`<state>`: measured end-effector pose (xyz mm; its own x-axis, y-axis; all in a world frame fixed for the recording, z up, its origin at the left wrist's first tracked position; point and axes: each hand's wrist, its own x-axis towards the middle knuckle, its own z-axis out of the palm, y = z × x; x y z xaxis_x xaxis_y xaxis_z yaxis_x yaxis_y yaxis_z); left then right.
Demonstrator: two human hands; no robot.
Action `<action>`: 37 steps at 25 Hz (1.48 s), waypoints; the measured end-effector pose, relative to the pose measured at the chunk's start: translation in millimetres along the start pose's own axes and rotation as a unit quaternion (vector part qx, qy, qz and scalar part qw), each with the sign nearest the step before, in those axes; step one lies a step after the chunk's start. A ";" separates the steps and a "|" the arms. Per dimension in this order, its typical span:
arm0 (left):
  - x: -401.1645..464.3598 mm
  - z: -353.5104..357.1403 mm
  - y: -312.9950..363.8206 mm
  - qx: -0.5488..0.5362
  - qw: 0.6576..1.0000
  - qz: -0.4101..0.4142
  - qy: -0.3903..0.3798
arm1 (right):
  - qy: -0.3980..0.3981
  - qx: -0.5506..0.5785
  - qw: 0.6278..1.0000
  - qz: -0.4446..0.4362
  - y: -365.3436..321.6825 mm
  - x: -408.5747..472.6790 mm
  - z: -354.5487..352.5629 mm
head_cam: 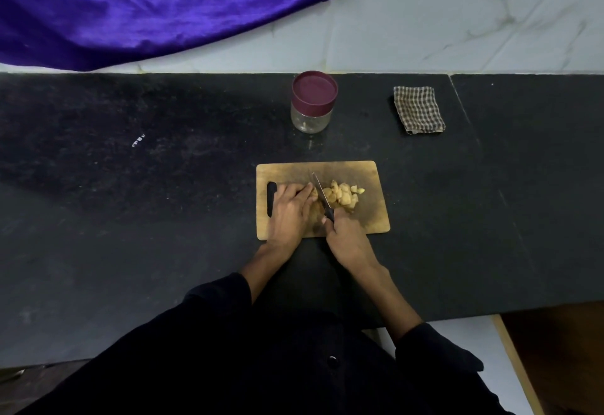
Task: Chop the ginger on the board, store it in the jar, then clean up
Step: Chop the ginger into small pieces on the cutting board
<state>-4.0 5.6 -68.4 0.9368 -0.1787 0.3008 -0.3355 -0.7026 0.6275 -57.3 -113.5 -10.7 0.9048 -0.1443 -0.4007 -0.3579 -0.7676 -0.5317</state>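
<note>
Two hands on rectangular wooden board (369, 218): your left hand (289, 207) pinches uncut ginger lump (314, 193), right hand (343, 235) grips black-handled knife (322, 197). Yellow chopped ginger pieces (344, 197) right of blade. Tuck fingertips, slice evenly.

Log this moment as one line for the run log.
phase: chopping | right hand: grips knife | left hand: holds ginger on board | jar: lidded
</note>
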 end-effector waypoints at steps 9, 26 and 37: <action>-0.4 2.4 -2.5 0.006 1.000 0.001 -0.001 | 0.007 -0.026 1.000 0.008 -6.9 -4.8 -0.6; 0.1 6.2 -4.7 0.031 0.999 0.002 -0.013 | -0.021 -0.060 0.997 0.041 -27.0 15.0 -1.8; -0.6 3.6 -1.9 0.012 1.000 -0.020 -0.020 | -0.004 -0.005 0.997 0.071 -21.0 14.8 -4.8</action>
<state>-3.5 4.6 -72.3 0.9525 -0.1774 0.2475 -0.2965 -0.7261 0.6204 -35.3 -102.5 -1.9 0.8428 -0.2477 -0.4778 -0.4809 -0.7452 -0.4619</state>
